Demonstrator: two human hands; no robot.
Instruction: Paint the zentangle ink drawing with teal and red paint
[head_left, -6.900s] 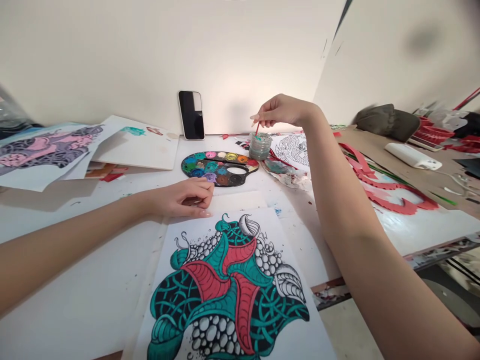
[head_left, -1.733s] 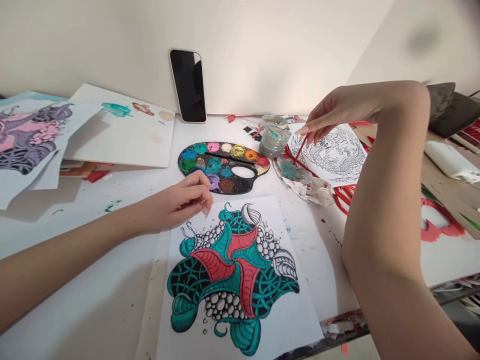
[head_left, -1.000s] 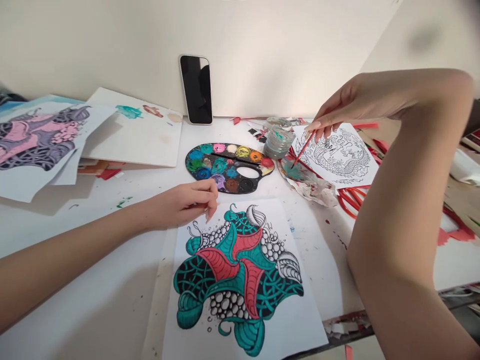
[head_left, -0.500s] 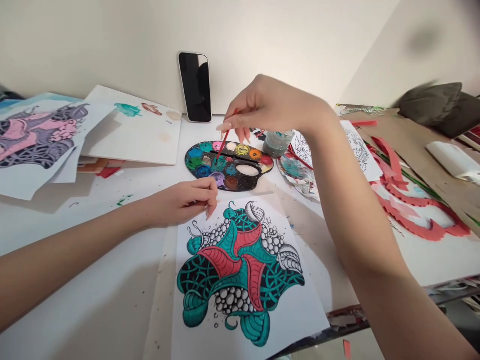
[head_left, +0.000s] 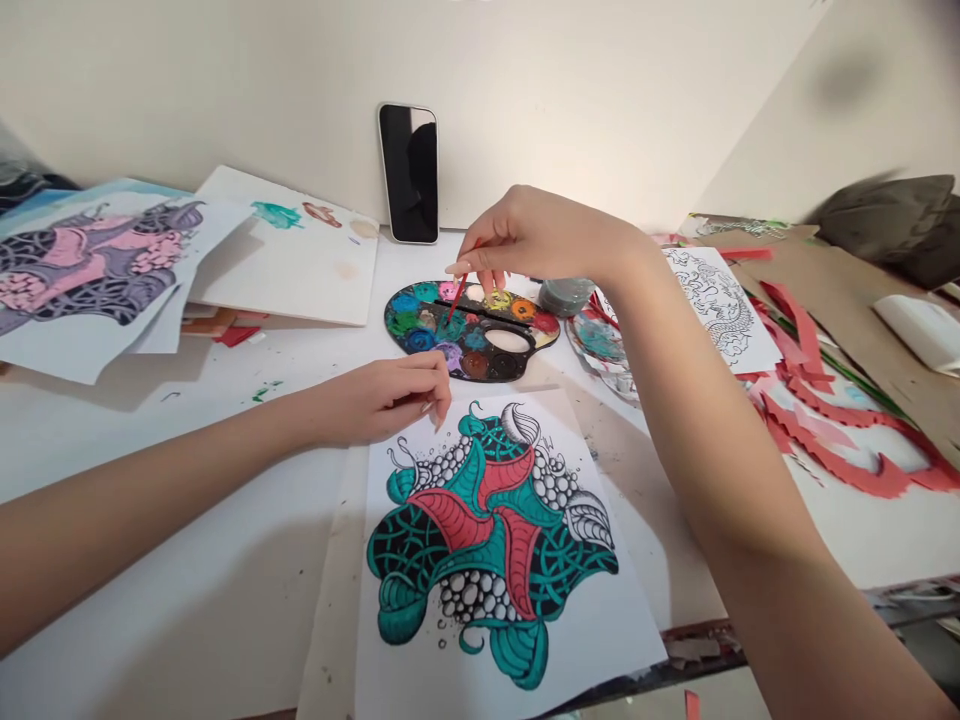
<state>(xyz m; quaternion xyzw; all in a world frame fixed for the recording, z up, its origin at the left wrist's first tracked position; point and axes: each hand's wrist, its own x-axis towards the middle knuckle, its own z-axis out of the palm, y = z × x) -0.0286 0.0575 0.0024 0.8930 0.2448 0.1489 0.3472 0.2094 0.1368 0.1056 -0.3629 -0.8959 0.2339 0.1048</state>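
Note:
My right hand (head_left: 536, 235) pinches a thin red paintbrush (head_left: 459, 298) above the paint palette (head_left: 534, 346). The brush points down, and its tip is at a teal-green well left of the palette's middle. Several colours of paint fill the round wells. Loosely curled, my left hand (head_left: 394, 395) rests by the top left corner of a patterned drawing (head_left: 487, 540), with nothing visible in its fingers. The drawing has teal, red and black areas; its bubble clusters and two leaf shapes at the upper right are uncoloured.
A phone (head_left: 409, 175) leans against the wall. Behind my right wrist stand a jar of cloudy water (head_left: 565, 297) and a paint-smeared plate (head_left: 596, 340). Pink-purple artwork (head_left: 97, 260) and a white board (head_left: 300, 270) lie left. Red paper strips (head_left: 847, 450) and a dragon drawing (head_left: 720, 310) lie right.
My right hand has dipped slightly towards the palette with the brush. The view has turned a little left, so most things appear shifted right. My left hand stays beside the drawing.

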